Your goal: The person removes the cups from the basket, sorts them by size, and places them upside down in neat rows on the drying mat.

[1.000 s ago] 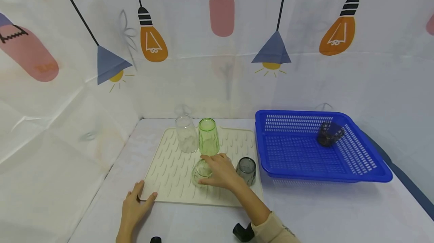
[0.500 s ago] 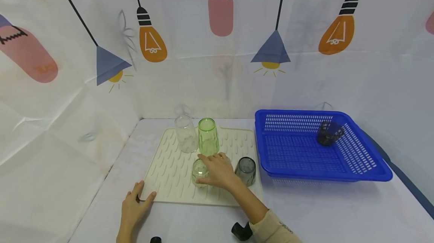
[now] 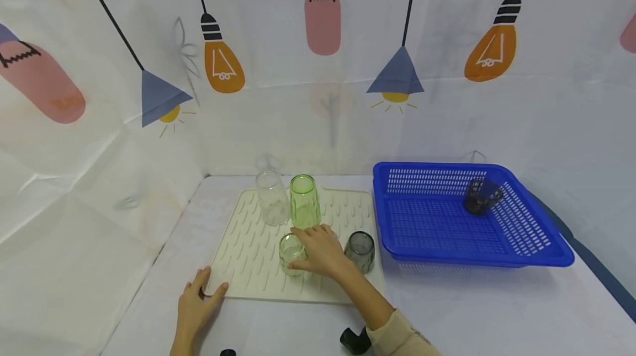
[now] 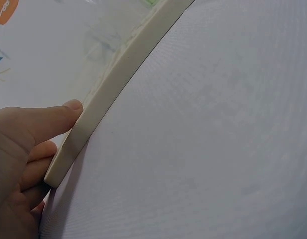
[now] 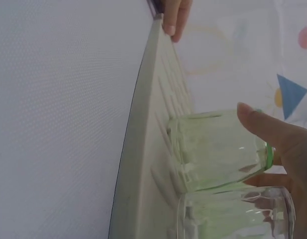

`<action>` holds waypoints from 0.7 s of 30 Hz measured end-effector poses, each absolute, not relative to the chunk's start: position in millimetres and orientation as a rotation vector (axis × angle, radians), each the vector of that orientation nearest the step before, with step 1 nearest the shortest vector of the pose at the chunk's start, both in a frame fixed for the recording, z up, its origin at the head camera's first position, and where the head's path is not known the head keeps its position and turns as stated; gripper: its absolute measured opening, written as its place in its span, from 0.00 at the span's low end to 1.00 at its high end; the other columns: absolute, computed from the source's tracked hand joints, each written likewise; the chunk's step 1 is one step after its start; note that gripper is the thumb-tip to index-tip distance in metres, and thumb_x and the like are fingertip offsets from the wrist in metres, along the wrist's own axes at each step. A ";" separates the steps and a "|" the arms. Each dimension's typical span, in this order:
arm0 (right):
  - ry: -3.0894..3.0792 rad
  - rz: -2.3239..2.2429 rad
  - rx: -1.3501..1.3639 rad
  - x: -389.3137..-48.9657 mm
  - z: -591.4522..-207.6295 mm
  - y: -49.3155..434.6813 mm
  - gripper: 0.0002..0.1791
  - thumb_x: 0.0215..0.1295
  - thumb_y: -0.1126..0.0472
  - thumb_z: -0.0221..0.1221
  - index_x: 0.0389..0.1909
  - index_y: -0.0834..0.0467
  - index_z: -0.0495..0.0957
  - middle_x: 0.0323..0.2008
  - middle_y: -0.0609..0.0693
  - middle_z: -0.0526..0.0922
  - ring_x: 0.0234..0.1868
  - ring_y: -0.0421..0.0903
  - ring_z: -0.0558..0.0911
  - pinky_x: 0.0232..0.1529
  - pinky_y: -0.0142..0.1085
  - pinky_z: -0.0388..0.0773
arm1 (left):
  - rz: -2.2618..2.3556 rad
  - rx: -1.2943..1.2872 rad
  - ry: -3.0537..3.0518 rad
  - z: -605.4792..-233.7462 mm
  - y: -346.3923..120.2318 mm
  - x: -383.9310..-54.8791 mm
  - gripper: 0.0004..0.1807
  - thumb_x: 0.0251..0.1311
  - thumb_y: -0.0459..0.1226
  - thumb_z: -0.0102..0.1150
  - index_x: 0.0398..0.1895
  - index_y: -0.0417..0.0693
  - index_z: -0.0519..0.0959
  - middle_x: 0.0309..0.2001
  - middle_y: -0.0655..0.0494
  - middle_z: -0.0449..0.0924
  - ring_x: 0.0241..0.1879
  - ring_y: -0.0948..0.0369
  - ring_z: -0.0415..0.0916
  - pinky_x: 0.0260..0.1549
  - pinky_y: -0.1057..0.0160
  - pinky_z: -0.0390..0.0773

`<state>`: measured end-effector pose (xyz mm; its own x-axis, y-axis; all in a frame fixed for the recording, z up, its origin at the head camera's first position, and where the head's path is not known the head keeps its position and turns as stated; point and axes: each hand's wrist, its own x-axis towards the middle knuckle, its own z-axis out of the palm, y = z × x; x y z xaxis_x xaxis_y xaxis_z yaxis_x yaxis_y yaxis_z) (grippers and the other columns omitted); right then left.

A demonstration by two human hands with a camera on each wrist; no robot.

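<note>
My right hand point(image 3: 320, 251) grips a short pale green glass point(image 3: 288, 256) standing on the cream drying mat point(image 3: 248, 276), with thumb and fingers on either side of it. In the right wrist view the thumb lies along the green glass point(image 5: 213, 149), and a short clear glass point(image 5: 233, 214) stands right beside it; the head view mostly hides this one behind the hand. My left hand point(image 3: 196, 301) holds the mat's near left corner, its thumb point(image 4: 68, 112) at the front edge. Behind stand a tall clear glass point(image 3: 272, 198) and a tall green glass point(image 3: 305, 201).
A dark grey glass point(image 3: 361, 251) stands near the mat's right edge, next to my right forearm. A blue plastic basket point(image 3: 477, 261) with a dark glass point(image 3: 482, 197) in it sits to the right. A black elbow-shaped piece point(image 3: 354, 340) lies at the front by the sleeve.
My right hand has shifted slightly left, and the short pale green glass has slid a little left with it. My left hand stays at the mat corner.
</note>
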<state>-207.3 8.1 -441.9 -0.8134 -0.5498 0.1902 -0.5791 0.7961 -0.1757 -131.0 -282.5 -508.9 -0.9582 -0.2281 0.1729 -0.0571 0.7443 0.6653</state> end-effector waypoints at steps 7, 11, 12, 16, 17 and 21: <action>-2.698 0.855 0.851 -201.2 -440.9 19.9 0.39 0.52 0.42 0.66 0.62 0.58 0.70 0.58 0.52 0.75 0.60 0.53 0.72 0.61 0.49 0.68 | -1.022 0.178 -2.666 -510.5 -282.9 -130.7 0.35 0.50 0.38 0.67 0.57 0.23 0.68 0.58 0.27 0.65 0.61 0.34 0.61 0.62 0.36 0.55; -2.553 1.040 0.843 -195.5 -438.2 30.6 0.37 0.53 0.48 0.67 0.60 0.62 0.70 0.57 0.54 0.76 0.59 0.53 0.73 0.58 0.49 0.71 | -1.023 0.171 -2.657 -510.8 -282.9 -130.7 0.34 0.50 0.38 0.67 0.57 0.23 0.68 0.57 0.27 0.66 0.60 0.34 0.61 0.62 0.36 0.55; -2.524 1.071 0.843 -194.2 -436.9 33.8 0.36 0.52 0.49 0.68 0.60 0.62 0.71 0.57 0.55 0.76 0.59 0.53 0.73 0.58 0.49 0.72 | -1.025 0.175 -2.656 -511.0 -282.8 -130.9 0.34 0.50 0.38 0.67 0.57 0.23 0.68 0.58 0.27 0.66 0.60 0.34 0.61 0.62 0.36 0.55; -2.447 1.155 0.822 -189.2 -429.5 49.0 0.35 0.51 0.52 0.69 0.58 0.63 0.72 0.55 0.55 0.77 0.58 0.52 0.74 0.57 0.47 0.74 | -1.036 0.185 -2.655 -511.5 -282.2 -131.3 0.35 0.50 0.37 0.67 0.57 0.23 0.68 0.58 0.28 0.66 0.61 0.34 0.61 0.62 0.36 0.55; -2.434 1.166 0.819 -188.5 -427.8 53.2 0.35 0.50 0.53 0.70 0.58 0.63 0.72 0.55 0.56 0.77 0.58 0.52 0.75 0.57 0.47 0.74 | -1.033 0.190 -2.657 -511.3 -282.0 -131.4 0.35 0.50 0.37 0.67 0.57 0.23 0.68 0.58 0.28 0.66 0.61 0.34 0.61 0.62 0.36 0.55; -2.443 1.162 0.766 -186.6 -422.9 71.4 0.33 0.52 0.54 0.69 0.59 0.61 0.72 0.55 0.55 0.78 0.58 0.53 0.75 0.57 0.49 0.74 | -1.009 0.186 -2.663 -510.8 -281.9 -131.3 0.35 0.50 0.38 0.67 0.57 0.23 0.68 0.58 0.27 0.66 0.60 0.34 0.61 0.62 0.37 0.55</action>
